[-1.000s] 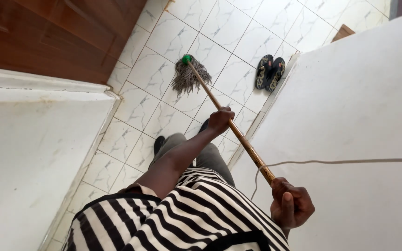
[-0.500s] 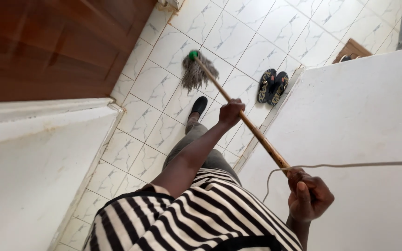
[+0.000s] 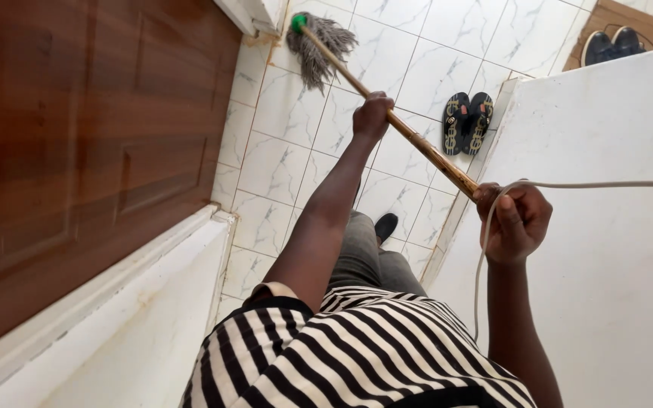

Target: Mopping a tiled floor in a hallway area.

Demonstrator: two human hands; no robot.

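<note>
Wooden and long, the brown mop handle [image 3: 410, 136] runs from centre right of the frame to the grey string mop head [image 3: 319, 45] at upper centre, resting on the white marbled floor tiles [image 3: 432, 68] by the brown wooden door [image 3: 92, 143]. Left hand [image 3: 372, 115] grips mid-shaft; right hand [image 3: 514, 219] clenches the handle's end. No wet streaks show, so progress is hard to judge. Counted: one mop, one pair of black sandals [image 3: 468, 121], one white cord [image 3: 598, 183].

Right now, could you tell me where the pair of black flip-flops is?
In the head view, the black flip-flops lie side by side on the tiled floor, right of the mop handle, against the foot of the white wall.
</note>
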